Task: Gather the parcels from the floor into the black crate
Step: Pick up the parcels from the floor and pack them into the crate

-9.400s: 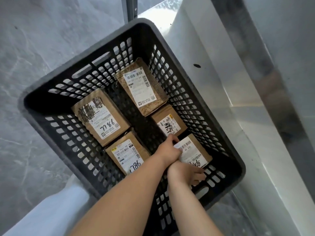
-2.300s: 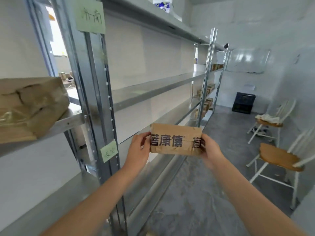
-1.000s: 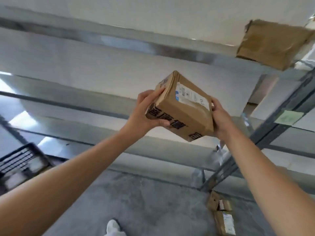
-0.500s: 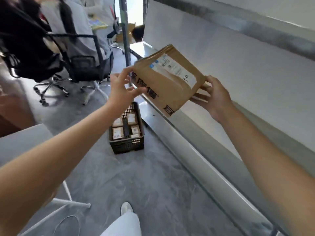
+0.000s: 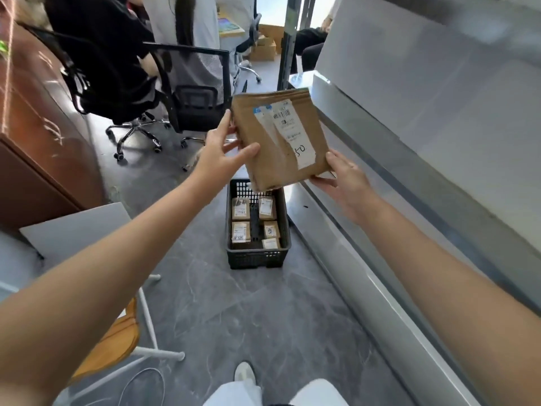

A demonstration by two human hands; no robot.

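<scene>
The left hand grips the parcel at its left edge, thumb laid across the brown front and the fingers curled round behind. The right hand pinches the lower right corner, thumb on the front and fingers underneath. Between them the parcel hangs in the air, tilted, its face turned to the camera. On that face is a white label with a barcode and handwritten marks (the print is too blurred to read). Both bare forearms reach in from the bottom corners. Below the parcel and farther off, the crate stands on the grey floor, its far rim hidden behind the parcel's lower edge. Inside lie five smaller parcels, labels up, in two rows with a gap down the middle. Just right of the crate runs the low metal shelf, with a pale panel rising above it. At the bottom edge are white trousers and one white shoe, pointing toward the crate. To the left stand a stool with a wooden seat and white legs, a thin cable looped on the floor beside it, a grey board and a brown cabinet. Beyond the hands, a person sits in a black mesh chair on castors, facing away.
</scene>
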